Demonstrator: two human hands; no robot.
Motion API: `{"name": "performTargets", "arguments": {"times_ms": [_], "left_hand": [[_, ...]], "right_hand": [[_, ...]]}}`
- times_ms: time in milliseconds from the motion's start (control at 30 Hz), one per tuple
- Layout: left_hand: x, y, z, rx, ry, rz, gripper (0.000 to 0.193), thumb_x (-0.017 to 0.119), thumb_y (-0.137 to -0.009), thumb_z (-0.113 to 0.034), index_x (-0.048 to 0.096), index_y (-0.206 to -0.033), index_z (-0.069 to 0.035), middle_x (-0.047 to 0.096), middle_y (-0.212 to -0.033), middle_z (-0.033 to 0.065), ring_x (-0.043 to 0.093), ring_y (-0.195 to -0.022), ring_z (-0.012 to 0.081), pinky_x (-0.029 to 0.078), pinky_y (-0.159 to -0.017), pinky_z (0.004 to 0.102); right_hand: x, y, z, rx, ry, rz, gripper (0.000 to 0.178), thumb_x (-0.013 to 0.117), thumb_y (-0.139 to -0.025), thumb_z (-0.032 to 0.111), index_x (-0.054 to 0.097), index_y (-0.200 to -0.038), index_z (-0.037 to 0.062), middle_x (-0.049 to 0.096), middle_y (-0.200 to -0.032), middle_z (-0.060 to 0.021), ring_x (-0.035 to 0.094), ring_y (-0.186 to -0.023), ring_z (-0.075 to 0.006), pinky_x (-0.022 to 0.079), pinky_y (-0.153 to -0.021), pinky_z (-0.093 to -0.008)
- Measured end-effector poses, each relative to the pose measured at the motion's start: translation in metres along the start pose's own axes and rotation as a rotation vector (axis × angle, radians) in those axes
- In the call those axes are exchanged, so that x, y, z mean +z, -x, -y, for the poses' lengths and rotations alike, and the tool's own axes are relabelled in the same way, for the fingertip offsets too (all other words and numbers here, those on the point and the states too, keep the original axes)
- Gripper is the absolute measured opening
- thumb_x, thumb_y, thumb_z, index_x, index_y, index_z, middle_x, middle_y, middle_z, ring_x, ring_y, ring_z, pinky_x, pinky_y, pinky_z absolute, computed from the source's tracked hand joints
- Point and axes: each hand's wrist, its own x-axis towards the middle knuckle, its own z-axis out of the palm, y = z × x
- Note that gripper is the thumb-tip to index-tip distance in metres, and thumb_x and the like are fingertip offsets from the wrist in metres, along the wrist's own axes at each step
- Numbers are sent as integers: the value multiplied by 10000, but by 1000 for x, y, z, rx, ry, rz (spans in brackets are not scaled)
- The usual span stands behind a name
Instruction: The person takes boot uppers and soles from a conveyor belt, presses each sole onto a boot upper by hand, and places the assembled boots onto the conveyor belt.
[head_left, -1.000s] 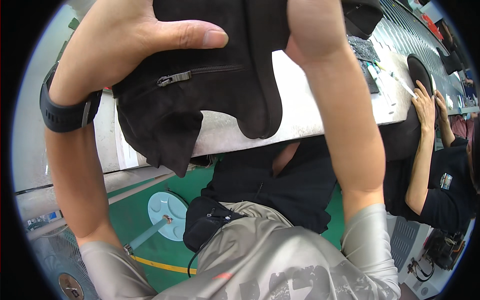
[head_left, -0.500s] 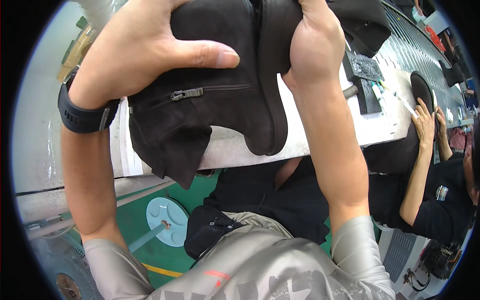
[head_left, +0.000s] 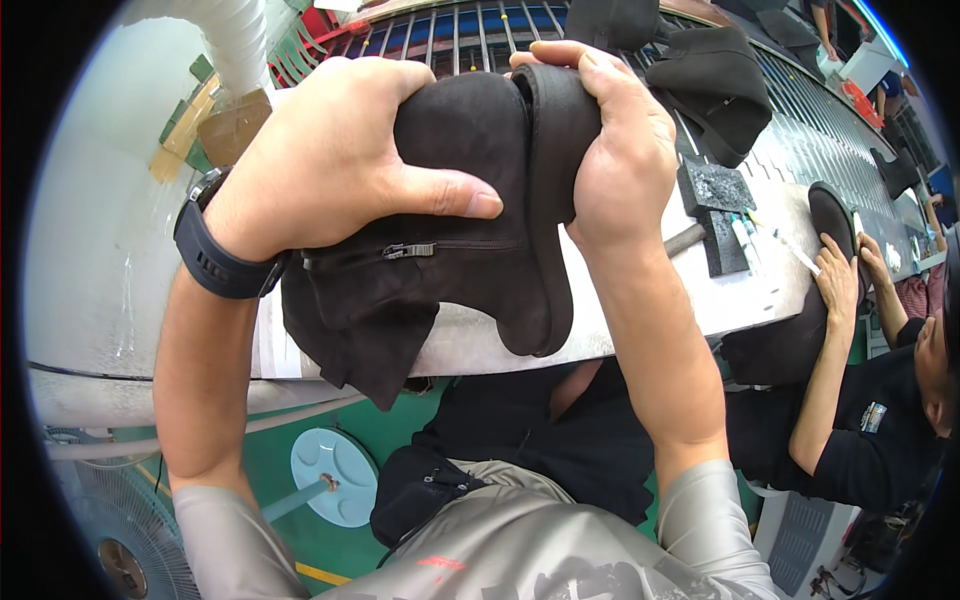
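Note:
A black boot (head_left: pixel 460 150) with a side zipper (head_left: pixel 410 250) lies sideways between my two hands above the white worktop. Its sole (head_left: pixel 560 150) faces right, and the soft shaft (head_left: pixel 350 320) sags to the lower left. My left hand (head_left: pixel 350 160) is closed round the upper, thumb stretched across its side; a dark watch sits on that wrist. My right hand (head_left: pixel 630 150) presses against the sole, with its fingers curled over the far end. The boot hides some of the fingertips.
Black foam blocks (head_left: pixel 722 235), a hammer-like handle (head_left: pixel 684 240) and pens (head_left: pixel 745 235) lie on the worktop (head_left: pixel 640 335) to the right. Beyond runs a roller conveyor (head_left: pixel 440 40) with other black boots (head_left: pixel 715 85). A co-worker's hands (head_left: pixel 838 275) hold another boot at the right.
The boot and both hands sit lower in the picture, so its far end and the conveyor behind now show. My grip on the boot looks much the same.

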Motion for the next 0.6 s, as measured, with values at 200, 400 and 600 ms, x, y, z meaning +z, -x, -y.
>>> {"name": "performTargets", "arguments": {"times_ms": [200, 400, 600], "left_hand": [[-2, 5, -4, 92, -54, -47, 740, 991, -667, -491, 677, -1030, 73, 669, -811, 243, 681, -758, 390, 554, -723, 415], [-3, 14, -12, 207, -185, -121, 784, 986, -643, -530, 660, -1052, 54, 662, -825, 234, 651, -787, 435, 534, -746, 444], [-12, 33, -38, 170, -212, -49, 832, 963, -629, -596, 663, -1112, 12, 669, -833, 200, 664, -815, 428, 514, -763, 460]], "right_hand": [[4, 4, 16, 15, 42, 17, 381, 462, -1075, 166, 747, -1088, -87, 772, -1089, -177, 720, -978, -200, 550, -958, -314], [7, 14, 35, 23, 37, -20, 370, 471, -1052, 152, 753, -1078, -86, 780, -1059, -174, 719, -957, -190, 550, -933, -309], [6, 33, 62, -31, 154, 5, 376, 464, -1040, 148, 747, -1073, -97, 776, -1067, -180, 718, -979, -200, 545, -948, -326]]}}
